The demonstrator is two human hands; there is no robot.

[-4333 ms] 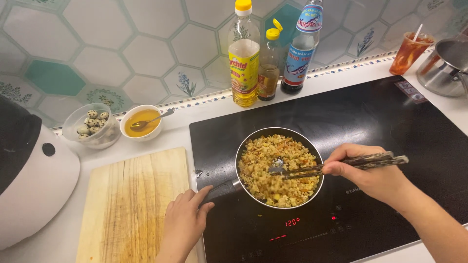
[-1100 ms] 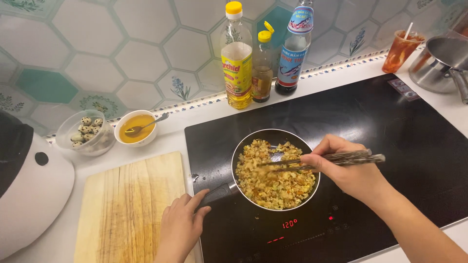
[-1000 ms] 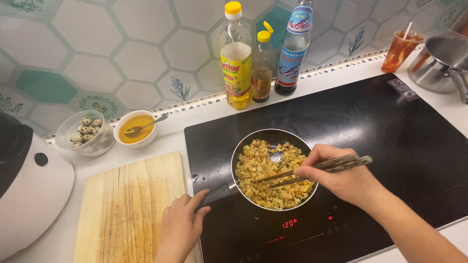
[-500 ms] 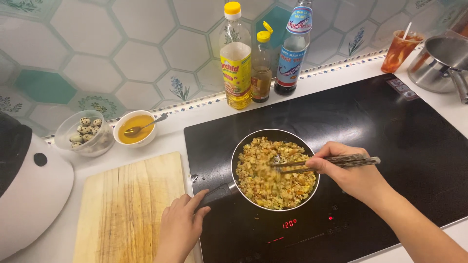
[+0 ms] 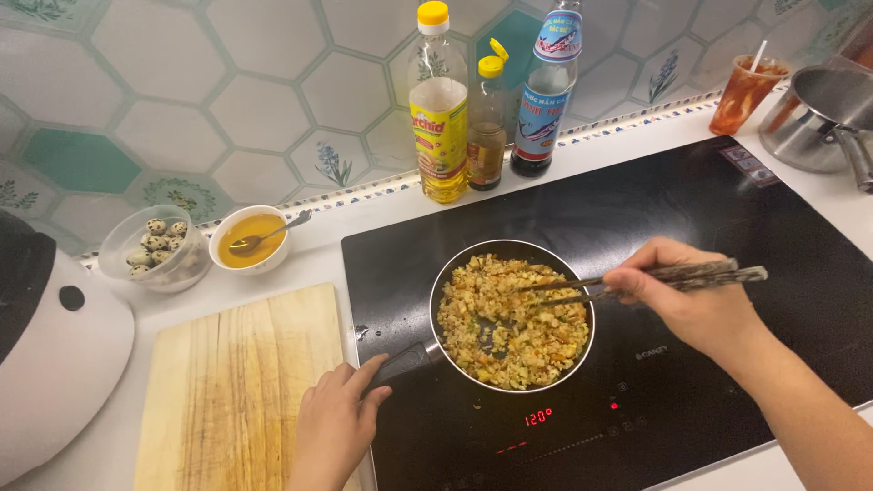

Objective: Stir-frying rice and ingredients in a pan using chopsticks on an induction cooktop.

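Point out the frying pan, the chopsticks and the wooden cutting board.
frying pan (image 5: 455, 273), head view, bare upper-left rim.
chopsticks (image 5: 700, 273), head view, patterned handle end past the fingers.
wooden cutting board (image 5: 236, 382), head view, bare middle.

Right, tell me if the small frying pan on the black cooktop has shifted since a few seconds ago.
No. The small frying pan sits at the same spot above the cooktop's red display; only the camera view shifted slightly.

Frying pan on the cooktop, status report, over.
Left hand grips the handle of the small round metal frying pan. Right hand holds dark patterned chopsticks, tips in the fried rice. Nothing blocking.
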